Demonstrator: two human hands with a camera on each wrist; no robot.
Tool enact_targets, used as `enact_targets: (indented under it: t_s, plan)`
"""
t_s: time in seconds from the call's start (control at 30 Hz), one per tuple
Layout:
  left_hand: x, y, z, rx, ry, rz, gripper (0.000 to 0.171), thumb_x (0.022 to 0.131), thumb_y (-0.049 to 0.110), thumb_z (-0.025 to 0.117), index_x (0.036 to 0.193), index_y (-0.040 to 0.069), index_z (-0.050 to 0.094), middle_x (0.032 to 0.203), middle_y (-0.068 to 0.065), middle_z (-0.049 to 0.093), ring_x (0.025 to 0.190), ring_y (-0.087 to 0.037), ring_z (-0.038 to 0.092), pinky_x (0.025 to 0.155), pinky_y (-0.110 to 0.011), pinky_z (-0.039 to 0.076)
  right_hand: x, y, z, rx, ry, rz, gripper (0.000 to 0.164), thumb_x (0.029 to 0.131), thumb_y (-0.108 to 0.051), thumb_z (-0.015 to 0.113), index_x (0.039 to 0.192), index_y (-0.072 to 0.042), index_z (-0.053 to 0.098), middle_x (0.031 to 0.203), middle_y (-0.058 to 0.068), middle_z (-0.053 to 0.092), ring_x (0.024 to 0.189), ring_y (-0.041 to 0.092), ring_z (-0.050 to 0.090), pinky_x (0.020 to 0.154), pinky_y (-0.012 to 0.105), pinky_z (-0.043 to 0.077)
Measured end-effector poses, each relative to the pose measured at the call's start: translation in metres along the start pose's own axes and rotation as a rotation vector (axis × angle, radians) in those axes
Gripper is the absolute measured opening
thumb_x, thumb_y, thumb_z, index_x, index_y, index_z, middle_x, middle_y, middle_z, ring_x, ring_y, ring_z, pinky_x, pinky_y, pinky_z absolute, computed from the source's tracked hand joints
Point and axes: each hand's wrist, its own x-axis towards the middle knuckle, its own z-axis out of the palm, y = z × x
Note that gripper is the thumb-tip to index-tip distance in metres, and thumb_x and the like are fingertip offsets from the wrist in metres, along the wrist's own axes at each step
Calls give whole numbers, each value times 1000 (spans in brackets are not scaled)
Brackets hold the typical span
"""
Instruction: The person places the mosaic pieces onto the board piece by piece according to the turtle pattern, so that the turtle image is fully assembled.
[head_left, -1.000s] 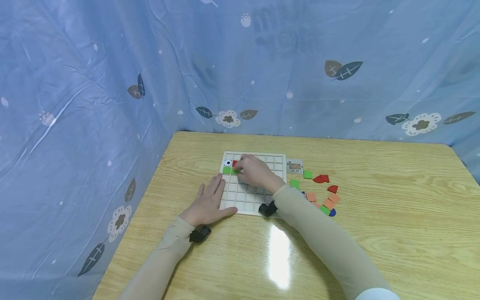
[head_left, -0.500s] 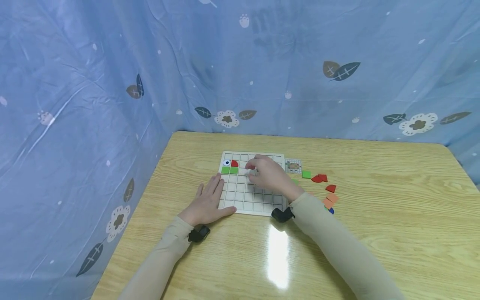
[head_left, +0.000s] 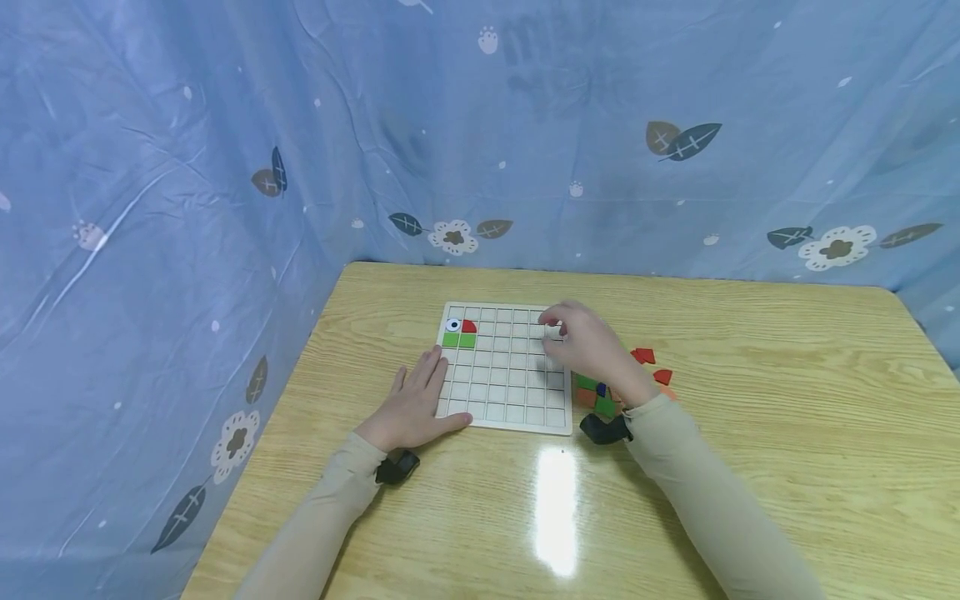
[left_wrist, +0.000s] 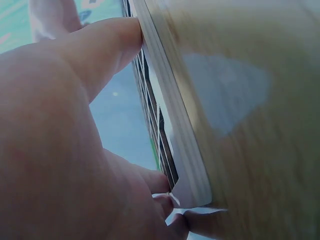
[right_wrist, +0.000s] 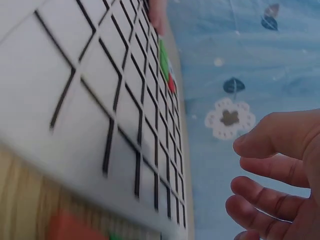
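A white gridded board (head_left: pixel 502 375) lies on the table. In its upper left cells sit a round eye tile (head_left: pixel 453 325), a red quarter-round tile (head_left: pixel 468 327), and below them two green square tiles (head_left: pixel 459 340). My left hand (head_left: pixel 408 408) rests with outstretched fingers on the board's left edge, its thumb (left_wrist: pixel 112 42) touching the near edge. Over the board's upper right hovers my right hand (head_left: pixel 592 346), fingers loosely bent; in the right wrist view no tile shows between its thumb (right_wrist: pixel 270 132) and fingers.
Loose tiles lie right of the board: a green tile (head_left: pixel 604 407), an orange tile (head_left: pixel 587 397), a red tile (head_left: pixel 662 377) and several more, partly hidden by my right hand and forearm. Behind the table hangs a blue patterned curtain (head_left: pixel 480 133).
My right hand has left the second green tile, which stays in its cell, and moved right across the board. It now covers the small printed card. My left hand has stayed put.
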Motion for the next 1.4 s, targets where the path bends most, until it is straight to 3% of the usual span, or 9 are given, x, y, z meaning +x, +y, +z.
enact_targets:
  t_s: [0.33,0.63,1.1,1.4]
  plan:
    - [0,-1,0,-19,-3,-8,109,97,66,59,165,-4,11,175,-18,-2,163,-36,-1,126,-68,6,-19,37,-24,-24,43,51,36,99,-14,65,132,-1,66,127,19,61,91,28,60,75,41,51]
    - [-1,1,-1,-19,-6,-9,108,97,65,60,165,-4,12,175,-19,-2,163,-36,0,126,-68,6,-30,60,-36,-56,20,134,37,99,-13,64,134,0,64,127,21,58,97,33,61,78,46,52]
    - [-1,1,-1,-27,-5,-7,108,97,64,60,165,-4,11,175,-19,-2,163,-36,1,126,-67,5,-31,76,-31,-121,-35,133,36,94,-9,72,127,4,67,117,22,62,98,33,62,83,49,54]
    - [-1,2,-1,-26,-8,-8,109,97,65,59,165,-4,11,175,-19,-3,163,-36,1,127,-66,5,-31,77,-29,-101,-64,158,30,95,-6,69,123,3,69,118,21,64,102,35,63,87,52,55]
